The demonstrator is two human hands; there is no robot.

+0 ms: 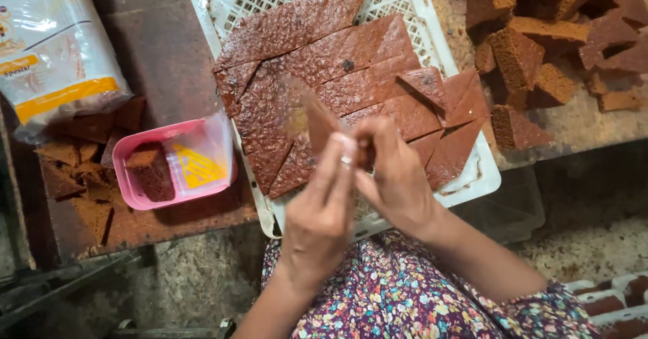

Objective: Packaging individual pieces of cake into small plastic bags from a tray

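Over the white crate: both hands are raised together above its near edge, at the middle of the view.
Left hand (322, 201): its fingers are closed in a pinch on the lower end of a thin clear plastic sheet (312, 113), which is seen blurred and stands up and away from the hands.
Right hand (395, 177): its fingers are curled and pressed against the left fingertips at the same end of the sheet; the grip looks shared, with neither hand open.
White crate (466, 184): a lattice tray is filled with a flat brown cake slab (337, 69) cut into triangles and strips, the pieces lying edge to edge.
Pink tub (138, 190): one brown cake piece (150, 170) is held inside it, with a clear wrapper bearing a yellow mark tucked beside; the tub is set left of the crate on a dark board.
Packed bag (57, 49): it is laid at upper left, above loose cake triangles.
Cake offcuts (547, 35): thick chunks are piled at upper right, well apart from the hands.
Floral garment (405, 298): it is seen below the wrists.
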